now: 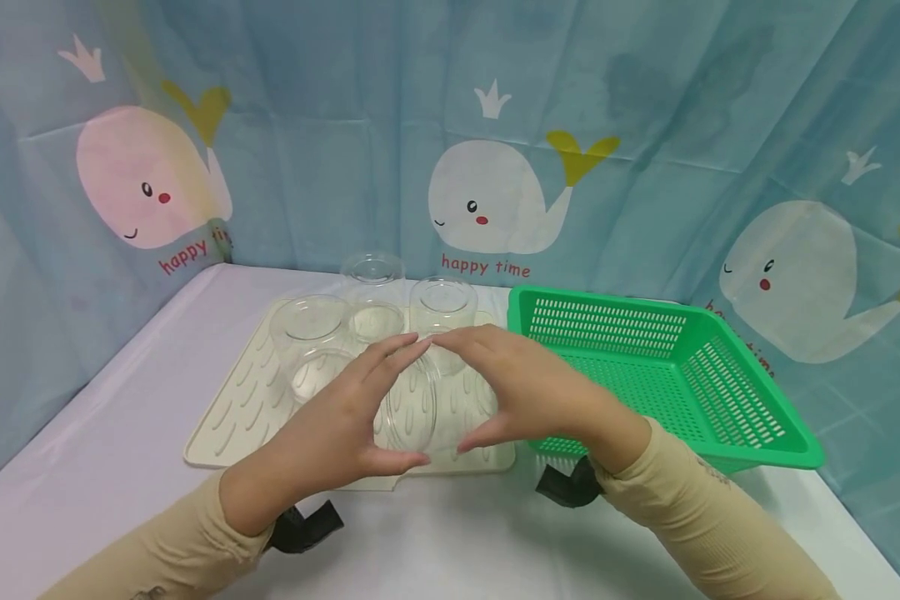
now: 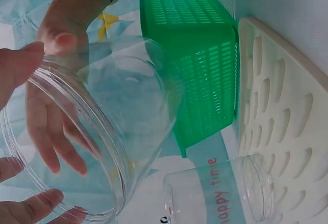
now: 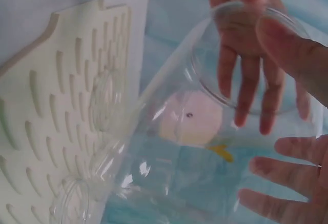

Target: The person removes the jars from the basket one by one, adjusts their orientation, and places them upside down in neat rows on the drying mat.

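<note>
Between my two hands is a clear jar (image 1: 412, 408), tilted above a cream ridged mat (image 1: 228, 417). My left hand (image 1: 337, 425) curls round one side of its ringed rim, thumb and fingers spread apart. Opposite it, my right hand (image 1: 543, 387) curves about the other side near the same end. In the left wrist view the jar (image 2: 136, 93) shows its ringed rim close to the left fingers (image 2: 38, 206), and the right hand (image 2: 59, 88) lies beyond it. Seen through the jar (image 3: 169, 147) in the right wrist view is the left hand (image 3: 248, 55).
Three other clear jars stand on the mat: one at left (image 1: 311, 321), one at the back (image 1: 373, 271), one farther right (image 1: 442, 300). A green slotted basket (image 1: 765, 454) sits right of the mat. Behind everything hangs a blue whale-print curtain (image 1: 330, 167).
</note>
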`<state>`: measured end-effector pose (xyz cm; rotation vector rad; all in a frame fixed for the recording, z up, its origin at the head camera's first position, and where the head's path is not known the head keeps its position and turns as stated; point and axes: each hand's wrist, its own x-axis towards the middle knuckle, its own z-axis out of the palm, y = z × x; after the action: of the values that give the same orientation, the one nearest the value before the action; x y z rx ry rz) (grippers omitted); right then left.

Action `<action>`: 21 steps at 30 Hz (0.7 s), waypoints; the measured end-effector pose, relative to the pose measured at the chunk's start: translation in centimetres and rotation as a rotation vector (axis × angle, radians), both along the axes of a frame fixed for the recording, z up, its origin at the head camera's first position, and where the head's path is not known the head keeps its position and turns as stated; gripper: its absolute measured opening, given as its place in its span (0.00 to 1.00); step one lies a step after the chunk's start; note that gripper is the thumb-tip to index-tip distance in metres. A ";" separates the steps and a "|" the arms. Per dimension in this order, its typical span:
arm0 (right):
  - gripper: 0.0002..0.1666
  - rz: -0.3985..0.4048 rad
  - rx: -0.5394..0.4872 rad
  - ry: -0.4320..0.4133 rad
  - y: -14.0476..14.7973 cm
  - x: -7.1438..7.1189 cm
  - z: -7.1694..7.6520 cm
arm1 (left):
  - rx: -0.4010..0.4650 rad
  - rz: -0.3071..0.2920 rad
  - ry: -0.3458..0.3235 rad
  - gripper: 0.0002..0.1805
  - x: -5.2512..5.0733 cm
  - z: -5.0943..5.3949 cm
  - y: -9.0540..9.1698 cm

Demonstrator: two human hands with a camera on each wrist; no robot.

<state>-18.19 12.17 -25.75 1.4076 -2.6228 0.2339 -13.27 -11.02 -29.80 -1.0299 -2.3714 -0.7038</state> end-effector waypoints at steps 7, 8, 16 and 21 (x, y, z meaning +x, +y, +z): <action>0.62 -0.015 -0.228 -0.135 2.2 -1.2 0.3 | 0.114 0.020 -0.054 0.58 -0.2 0.1 -1.2; 0.63 -0.003 -0.283 -0.176 2.6 -1.4 0.2 | 0.152 0.023 -0.079 0.58 -0.2 0.1 -1.3; 0.68 0.100 -0.489 -0.411 3.6 -2.5 -0.4 | 0.503 -0.070 -0.328 0.55 0.1 0.4 -1.8; 0.63 0.179 -0.554 -0.497 3.5 -2.5 -1.0 | 0.610 -0.184 -0.399 0.54 0.2 0.4 -1.7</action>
<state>-20.70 15.68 -26.71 1.5036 -2.4469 1.3687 -13.11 -12.71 -29.37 -0.8912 -2.1347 -1.7040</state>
